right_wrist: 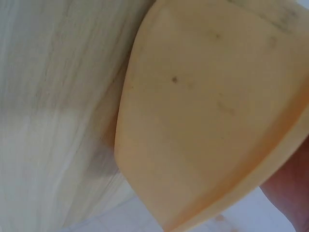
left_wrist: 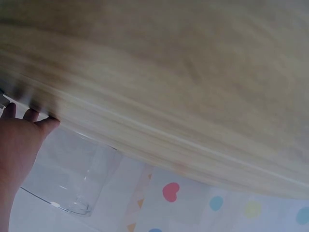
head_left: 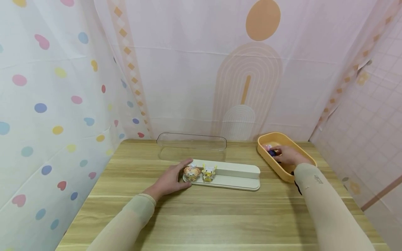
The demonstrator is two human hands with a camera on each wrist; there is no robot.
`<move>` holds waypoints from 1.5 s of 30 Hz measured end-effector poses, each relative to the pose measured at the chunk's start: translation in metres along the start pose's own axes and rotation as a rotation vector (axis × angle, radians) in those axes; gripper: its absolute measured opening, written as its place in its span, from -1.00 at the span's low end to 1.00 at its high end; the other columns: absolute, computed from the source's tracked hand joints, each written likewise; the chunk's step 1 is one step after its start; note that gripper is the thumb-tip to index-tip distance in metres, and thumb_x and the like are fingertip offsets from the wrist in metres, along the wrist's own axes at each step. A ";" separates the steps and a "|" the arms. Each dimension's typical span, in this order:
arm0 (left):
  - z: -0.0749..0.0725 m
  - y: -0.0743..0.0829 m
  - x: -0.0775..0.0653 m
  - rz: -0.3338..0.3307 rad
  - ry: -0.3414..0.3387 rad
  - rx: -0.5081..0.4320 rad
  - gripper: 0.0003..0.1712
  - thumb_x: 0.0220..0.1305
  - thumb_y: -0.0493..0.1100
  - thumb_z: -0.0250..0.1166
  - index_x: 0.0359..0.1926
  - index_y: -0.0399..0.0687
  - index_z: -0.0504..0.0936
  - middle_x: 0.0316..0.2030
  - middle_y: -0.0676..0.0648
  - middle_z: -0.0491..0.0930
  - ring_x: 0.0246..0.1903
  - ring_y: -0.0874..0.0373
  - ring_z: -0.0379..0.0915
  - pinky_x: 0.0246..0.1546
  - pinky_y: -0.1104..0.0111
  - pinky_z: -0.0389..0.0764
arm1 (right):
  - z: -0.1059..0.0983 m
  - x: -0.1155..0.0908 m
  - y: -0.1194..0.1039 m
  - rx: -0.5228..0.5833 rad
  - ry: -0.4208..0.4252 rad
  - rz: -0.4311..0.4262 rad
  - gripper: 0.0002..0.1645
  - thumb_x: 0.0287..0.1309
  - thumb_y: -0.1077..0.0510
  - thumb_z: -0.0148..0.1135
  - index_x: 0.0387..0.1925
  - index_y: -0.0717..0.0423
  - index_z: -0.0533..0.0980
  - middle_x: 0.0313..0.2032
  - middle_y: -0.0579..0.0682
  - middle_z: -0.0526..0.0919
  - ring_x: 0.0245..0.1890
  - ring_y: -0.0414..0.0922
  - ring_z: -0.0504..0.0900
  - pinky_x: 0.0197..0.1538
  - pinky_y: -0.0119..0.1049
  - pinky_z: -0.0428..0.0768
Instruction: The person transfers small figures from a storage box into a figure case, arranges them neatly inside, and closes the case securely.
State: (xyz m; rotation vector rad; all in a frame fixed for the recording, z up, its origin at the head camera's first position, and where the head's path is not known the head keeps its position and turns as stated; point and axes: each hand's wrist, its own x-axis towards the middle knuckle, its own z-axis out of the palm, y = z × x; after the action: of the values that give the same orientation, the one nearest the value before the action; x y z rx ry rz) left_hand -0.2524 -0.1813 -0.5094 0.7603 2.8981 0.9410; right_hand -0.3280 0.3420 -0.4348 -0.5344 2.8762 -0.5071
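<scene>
A white stepped display base [head_left: 237, 179] lies on the table, holding two small figurines at its left: an orange-and-white curly one [head_left: 192, 173] and a yellow-and-white one with upright ears [head_left: 208, 173]. My left hand [head_left: 169, 178] holds the base's left end, thumb at the front and fingers behind. In the left wrist view, its fingertips rest low by the table. My right hand [head_left: 287, 155] reaches into an orange tray [head_left: 303, 153] and pinches a dark blue figurine [head_left: 272, 153]. Beside that lies a pink figurine [head_left: 267, 147]. The tray's wall hides most of this hand in the right wrist view.
A clear plastic cover [head_left: 191, 143] stands behind the base, near the table's back edge. Patterned curtains [head_left: 182, 69] hang at the back and both sides. Wooden tabletop [head_left: 207, 219] stretches in front of the base.
</scene>
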 end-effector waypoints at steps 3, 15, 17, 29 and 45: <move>0.000 0.000 0.001 0.005 0.001 0.001 0.11 0.24 0.04 0.60 0.69 0.25 0.18 0.43 -0.29 0.52 0.40 -0.25 0.49 0.43 -0.20 0.48 | -0.001 0.000 -0.003 0.007 -0.012 0.005 -0.41 0.38 0.20 0.34 0.33 0.42 0.50 0.11 0.50 0.70 0.09 0.34 0.70 0.20 0.24 0.64; -0.001 -0.002 0.000 0.007 -0.010 -0.008 0.12 0.24 0.06 0.60 0.69 0.29 0.16 0.45 -0.27 0.51 0.42 -0.23 0.48 0.45 -0.18 0.47 | 0.000 -0.003 -0.007 -0.024 -0.007 0.000 -0.55 0.44 0.22 0.27 0.24 0.39 0.58 0.03 0.40 0.74 -0.03 0.21 0.70 0.18 0.20 0.64; -0.001 -0.002 -0.001 0.011 -0.007 -0.008 0.12 0.25 0.06 0.60 0.69 0.28 0.16 0.45 -0.27 0.51 0.41 -0.23 0.49 0.44 -0.18 0.48 | 0.001 -0.003 -0.006 -0.020 -0.010 0.010 -0.52 0.40 0.18 0.33 0.23 0.40 0.59 0.00 0.36 0.74 -0.08 0.16 0.68 0.17 0.17 0.64; -0.003 0.002 -0.003 0.000 -0.017 -0.017 0.12 0.26 0.01 0.60 0.69 0.22 0.16 0.46 -0.29 0.50 0.43 -0.24 0.46 0.47 -0.19 0.44 | 0.006 -0.009 0.003 0.113 0.061 0.146 -0.48 0.24 0.26 0.44 0.16 0.43 0.51 -0.04 0.36 0.68 -0.12 0.12 0.65 0.00 -0.04 0.65; -0.003 0.002 -0.001 0.011 -0.009 -0.006 0.12 0.24 0.01 0.61 0.69 0.21 0.17 0.45 -0.29 0.50 0.42 -0.25 0.47 0.46 -0.19 0.46 | 0.002 -0.012 0.004 0.281 0.162 0.187 -0.27 0.28 0.19 0.44 0.35 0.49 0.41 0.25 0.51 0.56 0.25 0.36 0.56 0.37 0.27 0.50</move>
State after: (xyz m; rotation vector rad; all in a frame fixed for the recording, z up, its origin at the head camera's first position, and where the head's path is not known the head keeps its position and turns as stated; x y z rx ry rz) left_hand -0.2505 -0.1819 -0.5062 0.7782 2.8856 0.9441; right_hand -0.3173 0.3495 -0.4367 -0.1851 2.8909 -0.9403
